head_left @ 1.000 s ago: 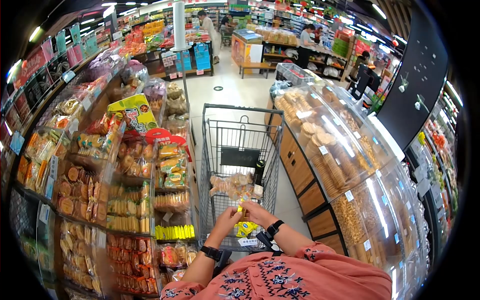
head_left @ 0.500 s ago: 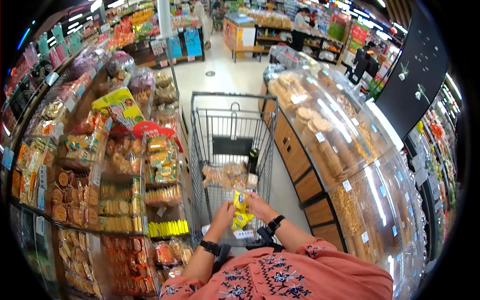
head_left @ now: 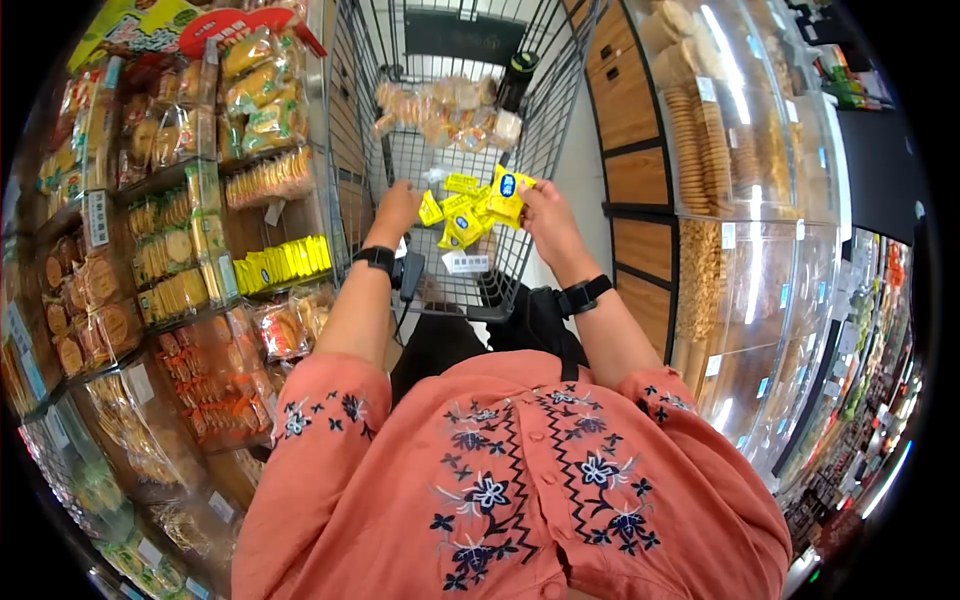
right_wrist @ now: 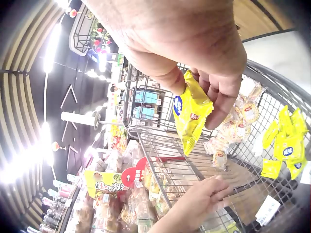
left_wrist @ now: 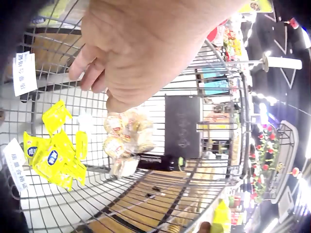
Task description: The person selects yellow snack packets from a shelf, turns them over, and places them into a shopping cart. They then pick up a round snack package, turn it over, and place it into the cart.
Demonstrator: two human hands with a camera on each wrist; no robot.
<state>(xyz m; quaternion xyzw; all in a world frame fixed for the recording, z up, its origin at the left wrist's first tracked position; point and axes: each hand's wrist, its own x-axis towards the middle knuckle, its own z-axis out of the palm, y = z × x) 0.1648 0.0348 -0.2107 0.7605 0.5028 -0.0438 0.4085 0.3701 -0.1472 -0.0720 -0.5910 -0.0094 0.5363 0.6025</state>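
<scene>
My right hand [head_left: 548, 225] [right_wrist: 194, 53] pinches a yellow packet [head_left: 510, 195] [right_wrist: 192, 114] with a blue label between thumb and fingers, above the front part of the cart basket. Several similar yellow packets [head_left: 462, 222] [left_wrist: 58, 160] [right_wrist: 290, 141] lie in a pile on the wire floor, just left of it. My left hand [head_left: 398, 208] [left_wrist: 141, 43] [right_wrist: 206, 196] hangs over the basket's left side, its fingers loosely bent and holding nothing. Clear bags of round pastries [head_left: 445, 112] [left_wrist: 126, 133] and a dark bottle [head_left: 518, 80] [left_wrist: 158, 162] lie farther inside.
The wire cart [head_left: 343, 110] stands between shelves of packaged snacks [head_left: 180, 215] on the left and clear bulk bins [head_left: 750, 180] over wooden drawers [head_left: 640, 240] on the right. A row of yellow packets [head_left: 283, 264] fills one shelf compartment.
The head view has tilted down towards the cart. My hands have moved apart: the left one off the yellow packets to the basket's left side, the right one rightwards, holding one packet.
</scene>
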